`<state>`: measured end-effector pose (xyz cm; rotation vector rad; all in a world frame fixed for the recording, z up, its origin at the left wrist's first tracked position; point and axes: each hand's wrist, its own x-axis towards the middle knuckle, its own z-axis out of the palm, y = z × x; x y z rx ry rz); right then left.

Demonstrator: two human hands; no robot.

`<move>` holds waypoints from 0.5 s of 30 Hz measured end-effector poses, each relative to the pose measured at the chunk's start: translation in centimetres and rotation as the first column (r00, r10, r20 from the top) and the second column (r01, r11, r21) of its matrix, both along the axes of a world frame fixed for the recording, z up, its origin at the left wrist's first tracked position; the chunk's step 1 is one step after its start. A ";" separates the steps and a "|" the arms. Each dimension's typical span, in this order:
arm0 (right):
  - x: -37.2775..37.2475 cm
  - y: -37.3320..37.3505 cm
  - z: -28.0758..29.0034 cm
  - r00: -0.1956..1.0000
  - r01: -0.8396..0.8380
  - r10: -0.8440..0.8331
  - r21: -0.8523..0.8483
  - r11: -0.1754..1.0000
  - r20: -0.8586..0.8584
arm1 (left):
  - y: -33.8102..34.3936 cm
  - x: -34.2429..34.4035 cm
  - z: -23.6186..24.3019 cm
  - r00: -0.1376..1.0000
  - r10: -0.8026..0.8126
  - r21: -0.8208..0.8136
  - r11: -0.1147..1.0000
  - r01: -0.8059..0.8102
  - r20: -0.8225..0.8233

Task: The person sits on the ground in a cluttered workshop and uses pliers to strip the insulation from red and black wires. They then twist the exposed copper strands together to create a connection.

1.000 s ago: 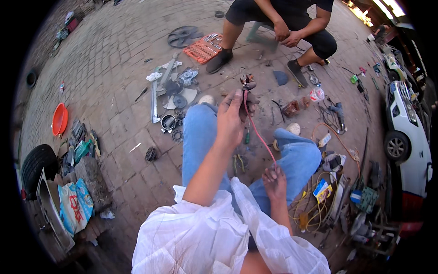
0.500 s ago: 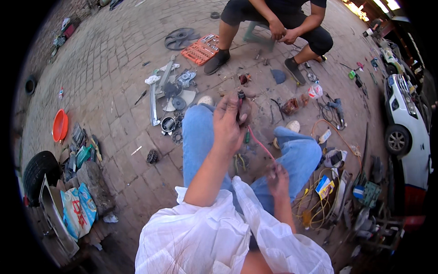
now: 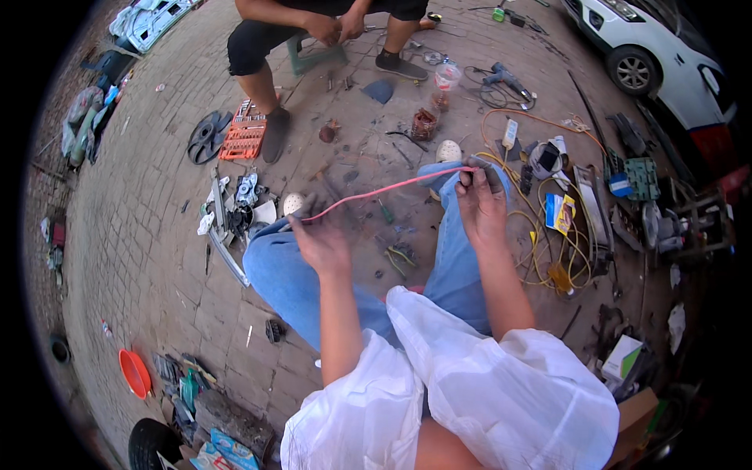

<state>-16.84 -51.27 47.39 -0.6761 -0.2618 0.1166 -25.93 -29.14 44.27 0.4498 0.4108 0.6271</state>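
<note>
My left hand [image 3: 323, 244] and right hand [image 3: 479, 205] each pinch the red wire [image 3: 389, 190], fingers closed; I'd keep it taut, grips firm.

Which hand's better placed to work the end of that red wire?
Probably the right hand: it pinches the red wire at its end over the right knee. The left hand holds it farther along, serving as an anchor.

One head-worn fisheye view looks steeply down, close above the lap, onto paved ground [image 3: 141, 235].
</note>
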 end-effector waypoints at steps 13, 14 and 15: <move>-1.2 4.1 1.5 0.996 -0.044 0.001 -0.474 0.879 -0.090 | -4.1 0.6 -1.9 0.957 0.121 0.961 0.124 0.248 -0.263; -1.4 4.4 1.5 0.991 -0.086 0.034 -0.427 0.900 -0.128 | -4.4 0.4 -2.2 0.943 -0.059 0.898 0.292 0.330 -0.328; -1.5 4.6 1.6 0.985 -0.121 0.064 -0.376 0.919 -0.160 | -4.1 0.2 -2.8 0.909 -0.141 0.832 0.367 0.416 -0.392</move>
